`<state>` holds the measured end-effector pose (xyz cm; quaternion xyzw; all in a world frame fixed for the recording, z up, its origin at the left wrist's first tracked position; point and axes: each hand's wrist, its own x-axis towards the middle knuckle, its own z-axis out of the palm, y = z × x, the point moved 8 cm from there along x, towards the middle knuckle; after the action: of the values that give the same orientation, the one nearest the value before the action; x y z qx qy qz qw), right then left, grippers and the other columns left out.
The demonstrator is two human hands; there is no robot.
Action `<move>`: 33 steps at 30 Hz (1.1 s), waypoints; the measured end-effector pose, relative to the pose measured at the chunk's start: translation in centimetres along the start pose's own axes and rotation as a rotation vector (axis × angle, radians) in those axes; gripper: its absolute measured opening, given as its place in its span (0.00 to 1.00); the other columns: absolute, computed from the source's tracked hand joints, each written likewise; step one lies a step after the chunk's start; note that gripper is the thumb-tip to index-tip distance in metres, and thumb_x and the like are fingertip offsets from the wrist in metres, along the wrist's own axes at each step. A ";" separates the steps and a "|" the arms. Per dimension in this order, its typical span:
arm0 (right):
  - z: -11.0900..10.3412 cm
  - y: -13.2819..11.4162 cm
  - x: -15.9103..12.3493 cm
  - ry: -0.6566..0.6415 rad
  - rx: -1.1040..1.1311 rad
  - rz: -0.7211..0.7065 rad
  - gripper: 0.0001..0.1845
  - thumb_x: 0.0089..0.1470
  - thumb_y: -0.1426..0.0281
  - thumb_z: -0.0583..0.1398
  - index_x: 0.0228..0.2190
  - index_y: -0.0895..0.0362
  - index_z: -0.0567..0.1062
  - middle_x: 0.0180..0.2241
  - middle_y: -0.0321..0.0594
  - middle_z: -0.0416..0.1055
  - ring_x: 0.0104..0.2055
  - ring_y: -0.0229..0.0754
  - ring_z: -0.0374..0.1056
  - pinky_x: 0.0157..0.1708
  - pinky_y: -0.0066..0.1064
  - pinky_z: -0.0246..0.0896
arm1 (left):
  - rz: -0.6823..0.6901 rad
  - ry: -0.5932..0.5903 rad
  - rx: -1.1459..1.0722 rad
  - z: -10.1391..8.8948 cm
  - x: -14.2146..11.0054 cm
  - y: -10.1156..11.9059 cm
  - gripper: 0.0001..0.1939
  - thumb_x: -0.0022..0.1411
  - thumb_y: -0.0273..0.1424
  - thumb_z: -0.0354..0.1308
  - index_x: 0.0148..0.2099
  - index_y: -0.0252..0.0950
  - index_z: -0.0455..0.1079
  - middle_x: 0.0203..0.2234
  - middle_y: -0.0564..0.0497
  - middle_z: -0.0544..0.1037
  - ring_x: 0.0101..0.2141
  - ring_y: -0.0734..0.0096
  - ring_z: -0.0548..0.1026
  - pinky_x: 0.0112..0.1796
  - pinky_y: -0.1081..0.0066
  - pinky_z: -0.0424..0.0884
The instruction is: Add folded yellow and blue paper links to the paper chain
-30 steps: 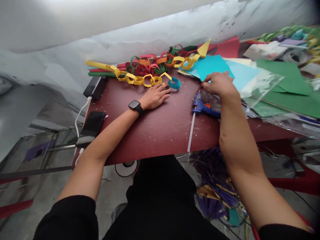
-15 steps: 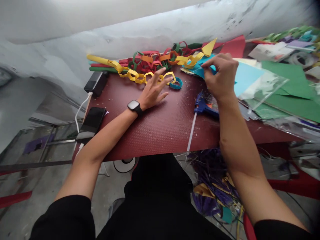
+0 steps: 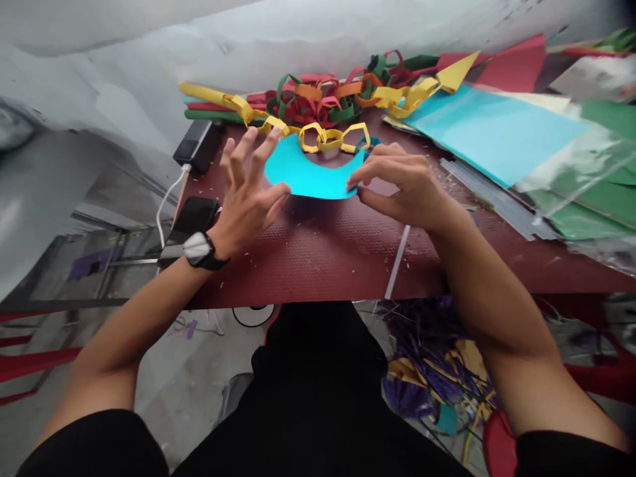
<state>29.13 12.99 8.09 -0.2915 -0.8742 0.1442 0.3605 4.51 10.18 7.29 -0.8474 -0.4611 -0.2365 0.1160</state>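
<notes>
A sheet of cyan paper sags between my two hands above the red table. My right hand pinches its right edge with fingers closed. My left hand, with a watch on the wrist, touches the sheet's left edge with the thumb while the fingers are spread upward. Just behind the sheet lies a paper chain of yellow, red, green and orange links.
Sheets of cyan, green and red paper lie stacked at the right, some in clear plastic. A phone and a black charger sit at the table's left edge. A white glue stick lies near the front edge. Paper scraps litter the floor.
My right hand has lifted a cyan sheet from the pile and carried it left to the table's middle. My left hand rose off the table and met the sheet's left edge.
</notes>
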 end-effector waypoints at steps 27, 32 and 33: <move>0.2 1.2 -0.2 -0.129 0.070 0.141 0.14 0.64 0.47 0.73 0.38 0.43 0.85 0.38 0.41 0.81 0.40 0.53 0.74 0.51 0.56 0.74 | 0.150 -0.257 -0.140 3.5 -2.4 0.7 0.27 0.85 0.35 0.42 0.65 0.48 0.83 0.40 0.44 0.86 0.44 0.54 0.87 0.47 0.52 0.82; 1.3 1.5 -0.5 -0.244 0.076 0.140 0.16 0.66 0.45 0.71 0.37 0.41 0.86 0.36 0.39 0.81 0.35 0.50 0.74 0.41 0.52 0.74 | 0.094 -0.233 -0.204 3.0 -2.3 0.8 0.28 0.86 0.37 0.43 0.75 0.48 0.77 0.42 0.45 0.86 0.44 0.56 0.87 0.50 0.56 0.83; 1.3 1.6 -0.5 -0.244 0.062 0.137 0.16 0.67 0.45 0.70 0.37 0.42 0.86 0.35 0.39 0.81 0.35 0.49 0.74 0.40 0.51 0.73 | 0.085 -0.222 -0.215 2.9 -2.3 0.8 0.28 0.86 0.37 0.43 0.76 0.48 0.75 0.42 0.45 0.86 0.43 0.57 0.87 0.49 0.57 0.83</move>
<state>29.08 13.87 6.17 -0.3194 -0.8847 0.2300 0.2497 4.95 9.26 3.67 -0.8946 -0.4066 -0.1844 -0.0172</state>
